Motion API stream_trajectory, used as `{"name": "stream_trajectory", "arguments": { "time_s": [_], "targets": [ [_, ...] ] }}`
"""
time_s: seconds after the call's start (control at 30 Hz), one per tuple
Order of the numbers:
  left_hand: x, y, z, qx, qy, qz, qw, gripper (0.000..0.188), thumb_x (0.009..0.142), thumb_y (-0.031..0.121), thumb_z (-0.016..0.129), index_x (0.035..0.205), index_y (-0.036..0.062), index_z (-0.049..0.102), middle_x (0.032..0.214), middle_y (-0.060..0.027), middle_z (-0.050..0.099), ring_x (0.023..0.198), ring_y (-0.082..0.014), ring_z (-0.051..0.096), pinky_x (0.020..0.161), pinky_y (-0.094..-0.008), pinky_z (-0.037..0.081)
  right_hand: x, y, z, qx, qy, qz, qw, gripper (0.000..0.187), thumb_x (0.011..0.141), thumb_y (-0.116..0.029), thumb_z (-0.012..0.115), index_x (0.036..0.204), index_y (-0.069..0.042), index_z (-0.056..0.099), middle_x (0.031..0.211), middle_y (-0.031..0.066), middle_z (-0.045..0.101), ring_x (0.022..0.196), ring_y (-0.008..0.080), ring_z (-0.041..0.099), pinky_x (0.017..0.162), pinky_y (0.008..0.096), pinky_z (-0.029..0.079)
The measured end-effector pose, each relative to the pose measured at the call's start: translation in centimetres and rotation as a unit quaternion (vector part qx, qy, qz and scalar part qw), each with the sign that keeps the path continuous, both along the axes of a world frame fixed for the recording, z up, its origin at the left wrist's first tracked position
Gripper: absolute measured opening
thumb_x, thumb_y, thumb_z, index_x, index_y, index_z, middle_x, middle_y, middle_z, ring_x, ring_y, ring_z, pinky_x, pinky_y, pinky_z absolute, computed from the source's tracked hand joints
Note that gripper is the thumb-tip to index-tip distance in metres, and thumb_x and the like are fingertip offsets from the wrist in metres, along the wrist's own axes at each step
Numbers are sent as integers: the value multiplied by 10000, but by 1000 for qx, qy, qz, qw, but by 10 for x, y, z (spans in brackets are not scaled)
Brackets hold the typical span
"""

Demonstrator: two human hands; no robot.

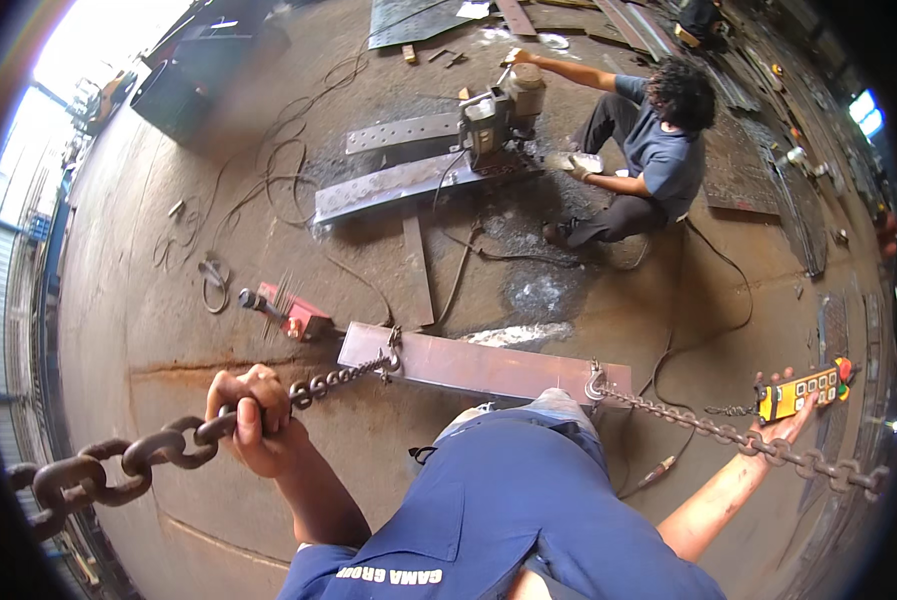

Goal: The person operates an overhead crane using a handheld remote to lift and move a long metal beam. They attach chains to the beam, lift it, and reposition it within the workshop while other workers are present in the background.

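Observation:
My left hand point(251, 420) is closed round a heavy rusty chain point(148, 455), which runs from the left rim down to a hook point(393, 358) at the left part of a reddish steel beam point(488, 367). The beam lies across the floor in front of my feet. A second chain point(703, 427) stretches from another hook point(595, 385) near the beam's right end toward the right rim, passing in front of my right forearm. In my right hand point(790, 424) rests a yellow remote control point(800, 393) with several buttons and a red knob, its face turned up.
Across from me a crouching person point(658, 150) has a hand on a drilling machine point(486, 122) on a punched steel beam point(398, 188). A red tool point(303, 320) sits beside my beam's left end. Cables point(288, 175) loop over the floor; steel plates point(743, 170) lie right.

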State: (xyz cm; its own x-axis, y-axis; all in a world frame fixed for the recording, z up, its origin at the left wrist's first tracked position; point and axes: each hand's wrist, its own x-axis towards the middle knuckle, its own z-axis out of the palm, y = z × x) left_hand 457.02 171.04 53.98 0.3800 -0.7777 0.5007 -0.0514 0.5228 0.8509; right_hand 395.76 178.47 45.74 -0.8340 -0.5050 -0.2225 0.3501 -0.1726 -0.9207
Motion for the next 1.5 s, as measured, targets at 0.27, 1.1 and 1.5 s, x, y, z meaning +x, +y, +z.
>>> {"name": "stream_trajectory", "arguments": {
  "time_s": [0.27,1.1,1.5],
  "targets": [
    [22,-1,-27,-16,32,-6,999,217,921,160,534,787,76,385,510,-6,368,433,-87,278,488,-266,267,13,-8,-7,7,-12,2,1000,608,989,-575,506,1459,-199,426,1089,155,643,866,291,646,769,569,590],
    [76,-9,-70,12,88,-9,996,170,1021,178,481,894,68,451,593,39,291,504,-54,237,484,-219,228,31,-78,-11,-103,197,355,908,862,816,-46,761,1511,-99,253,1184,84,568,998,196,644,852,361,575],
    [72,-11,-74,18,91,-1,996,199,1004,205,525,870,105,418,582,45,320,482,-51,247,507,-232,245,46,-135,-17,-112,151,414,891,689,888,-244,691,1456,-91,334,1123,90,588,937,200,657,820,351,570]
  ]
}}
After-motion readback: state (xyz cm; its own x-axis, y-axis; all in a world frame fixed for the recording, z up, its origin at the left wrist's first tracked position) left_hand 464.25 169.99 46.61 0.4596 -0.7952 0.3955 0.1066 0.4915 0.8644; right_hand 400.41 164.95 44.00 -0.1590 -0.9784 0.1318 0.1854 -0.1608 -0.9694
